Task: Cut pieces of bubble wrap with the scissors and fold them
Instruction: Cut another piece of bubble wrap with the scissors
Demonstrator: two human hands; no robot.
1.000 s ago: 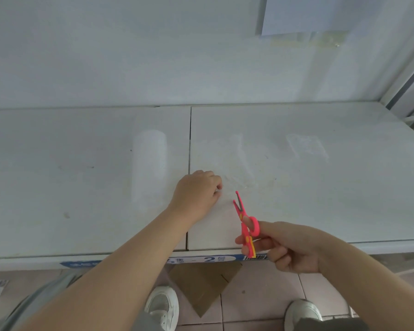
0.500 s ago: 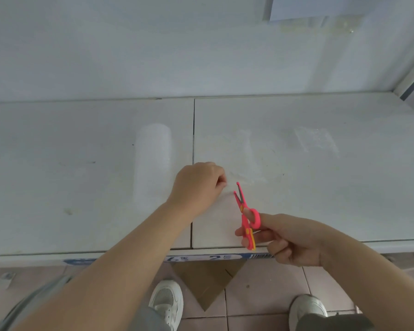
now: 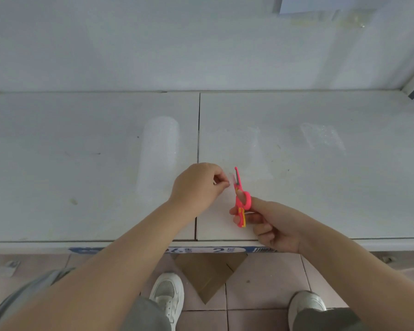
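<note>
Scanning from the left, I had the roll (image 3: 160,154) of bubble wrap lying on the table (image 3: 58,163), just left of the seam; its loose sheet (image 3: 239,149) ran rightward across the seam, flat and nearly invisible against the white top; my left hand (image 3: 196,185) sat just right of the roll, fingers curled tight, pinching the near edge of the sheet between thumb and fingertip; the scissors (image 3: 240,197) stood just beside that pinch, tips pointing away from me, blades nearly closed at the sheet's edge; my right hand (image 3: 273,225) gripped them, thumb through the pink loop, other fingers folded around the lower handle; a cut piece (image 3: 323,137) lay well apart on the far right. I judged the risk plain; wrap this limp could buckle between the blades instead of shearing if my pinch slackened; the cut could wander, since the edge was hard to see; my left fingertips were close to the tips.
</note>
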